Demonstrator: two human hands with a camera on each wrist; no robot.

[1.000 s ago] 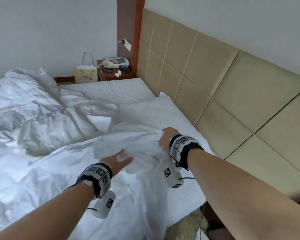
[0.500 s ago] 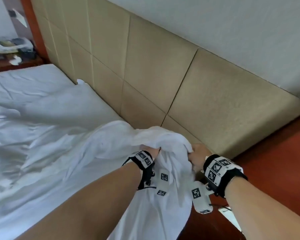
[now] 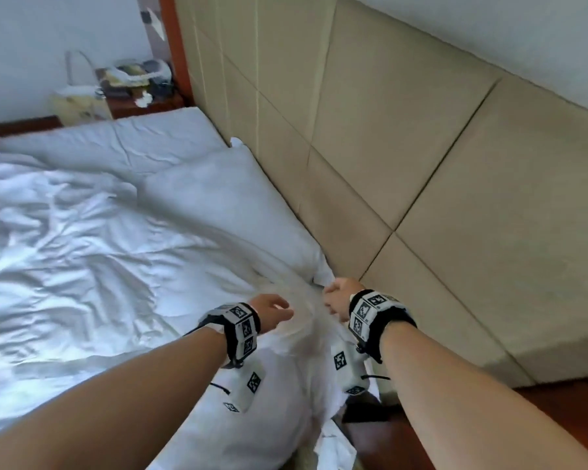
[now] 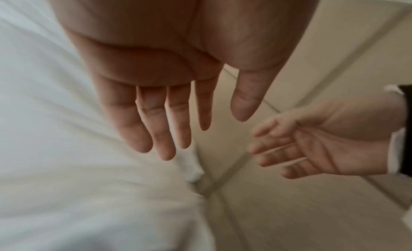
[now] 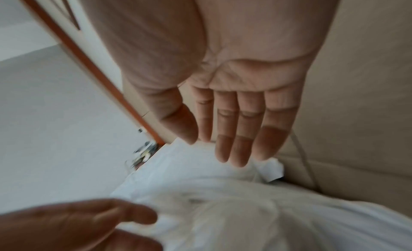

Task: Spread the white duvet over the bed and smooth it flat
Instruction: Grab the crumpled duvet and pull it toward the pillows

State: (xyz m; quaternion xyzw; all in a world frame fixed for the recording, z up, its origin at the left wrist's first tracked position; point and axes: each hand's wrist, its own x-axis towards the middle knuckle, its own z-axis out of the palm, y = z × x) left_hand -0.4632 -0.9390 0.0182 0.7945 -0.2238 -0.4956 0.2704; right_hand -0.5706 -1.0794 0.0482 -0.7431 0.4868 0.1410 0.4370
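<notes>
left hand [image 3: 271, 311]: fingers spread and straight, holding nothing, above duvet corner | right hand [image 3: 338, 297]: fingers extended, empty, near headboard [image 3: 404, 157] | white duvet [image 3: 82, 259]: wrinkled across bed, near corner draped over the edge below both hands | pillow [image 3: 224, 205]: against headboard

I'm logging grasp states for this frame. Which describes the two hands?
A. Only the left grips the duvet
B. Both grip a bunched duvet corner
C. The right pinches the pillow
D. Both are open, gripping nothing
D: both wrist views show the left hand and right hand with fingers straight, above the white duvet, gripping nothing.
</notes>
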